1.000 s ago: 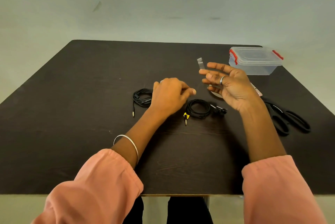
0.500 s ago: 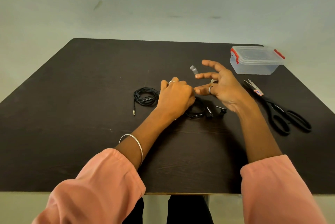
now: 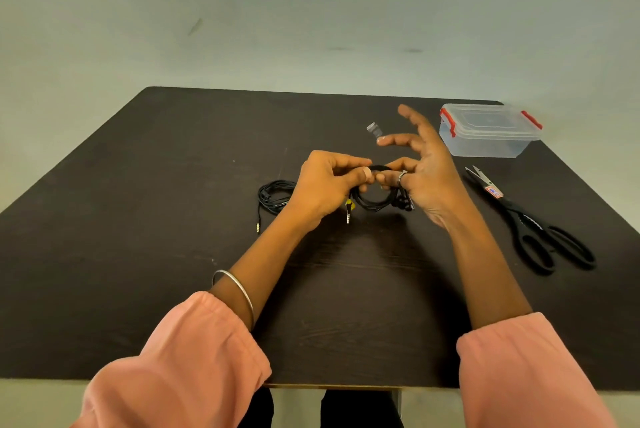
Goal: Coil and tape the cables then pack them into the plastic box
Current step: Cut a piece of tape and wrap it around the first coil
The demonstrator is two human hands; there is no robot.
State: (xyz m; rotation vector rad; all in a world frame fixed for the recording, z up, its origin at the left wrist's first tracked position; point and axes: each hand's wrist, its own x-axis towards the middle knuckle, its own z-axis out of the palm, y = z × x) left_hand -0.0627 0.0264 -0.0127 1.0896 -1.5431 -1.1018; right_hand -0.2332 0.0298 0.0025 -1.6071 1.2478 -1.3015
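Left of your hands, one coil (image 3: 275, 195) lies on the table (image 3: 138, 220). Your left hand (image 3: 325, 185) pinches the second coil (image 3: 375, 197), lifted between both hands; your right hand (image 3: 420, 166) pinches it too, upper fingers spread, tape (image 3: 374, 130) stuck to a fingertip. That tape could fold onto itself, or the loops spring loose. Further right: box (image 3: 488, 131), lid on, and scissors (image 3: 540, 230). The earbuds are half hidden behind your right palm.

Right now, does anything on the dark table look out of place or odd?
Nothing stands out. Both hands, left hand and right hand, hold the black coiled cable; a short clear tape strip sticks to a right fingertip. The clear red-latched plastic box sits closed.
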